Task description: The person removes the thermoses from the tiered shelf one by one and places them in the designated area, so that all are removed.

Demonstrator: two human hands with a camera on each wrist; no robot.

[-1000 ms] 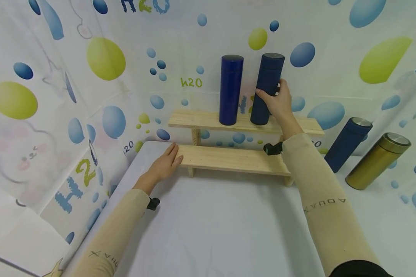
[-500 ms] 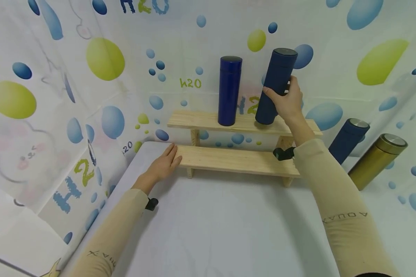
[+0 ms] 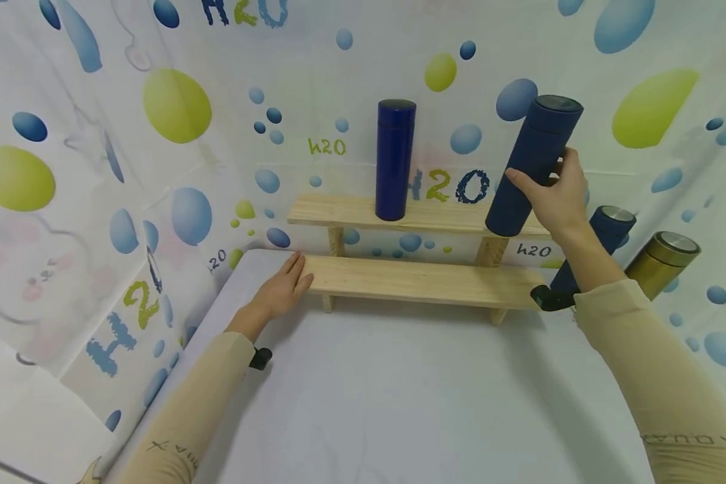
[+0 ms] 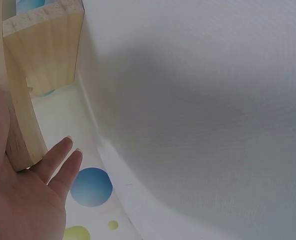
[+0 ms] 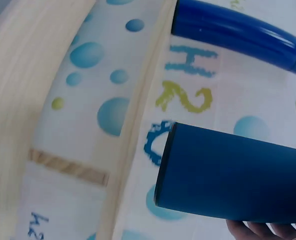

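Observation:
My right hand [image 3: 560,195] holds a dark navy vacuum flask [image 3: 532,165], thumb at the front and fingers behind. The flask leans to the right, its base in front of the upper shelf's right part. In the right wrist view the flask [image 5: 233,175] hangs beside the edge of the upper board, fingertips below it. My left hand [image 3: 278,289] rests against the left end of the lower shelf board [image 3: 411,279], fingers straight. In the left wrist view, fingers of the left hand [image 4: 30,205] reach past the board's end. A glossy blue flask [image 3: 395,161] stands on the upper shelf [image 3: 333,210].
On the right, a second navy flask [image 3: 608,225] and a gold flask [image 3: 665,262] stand on the white-covered table [image 3: 387,396], partly hidden behind the right arm. A printed backdrop [image 3: 206,40] rises right behind the wooden rack.
The navy flask has been lifted off the upper shelf and carried right, tilting further and slightly down lately. My left hand stays on the lower board's end.

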